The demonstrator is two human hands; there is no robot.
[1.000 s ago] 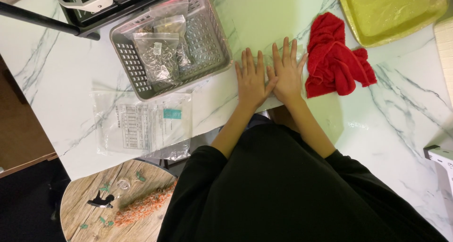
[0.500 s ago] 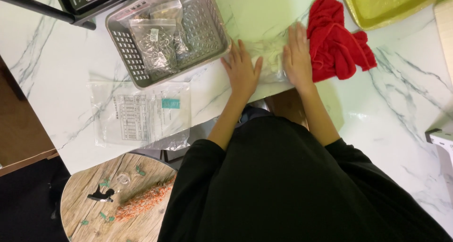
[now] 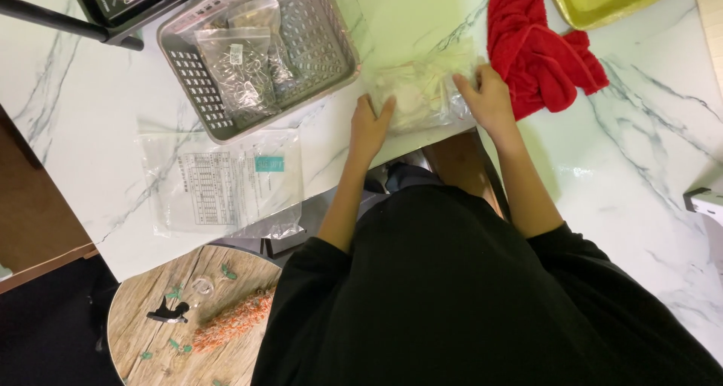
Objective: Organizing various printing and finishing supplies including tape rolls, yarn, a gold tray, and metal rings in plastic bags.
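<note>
— Head view: what are your hands doing right now?

— Your left hand (image 3: 370, 124) and right hand (image 3: 488, 100) are both lying on a clear plastic bag (image 3: 422, 94) that is resting on the white marbled bench (image 3: 640, 167), close to its near edge. Your left hand is pressing flat on the bag's left end, fingers together and pointing away from you. Your right hand is covering the bag's right end, fingers bent over its edge. Neither grip is closing around the bag; both palms are sitting open on top of it.

— And what is in the bag?

— Something pale is showing through the plastic, but you cannot tell what it is from here.

— What is lying around it?

— A crumpled red cloth (image 3: 538, 51) is lying just beside your right hand, touching the bag's right end or nearly so. Beyond the cloth, a yellow-green tray (image 3: 602, 2) is running out of the top edge. To the left of the bag, a grey perforated basket (image 3: 316, 39) is holding several small clear packets (image 3: 237, 70). Nearer to you, a flat clear pouch with a printed sheet (image 3: 226, 179) is lying on the bench, well apart from your left hand. Below the bench edge, a round wooden stool (image 3: 181, 318) is standing on the floor.
</note>
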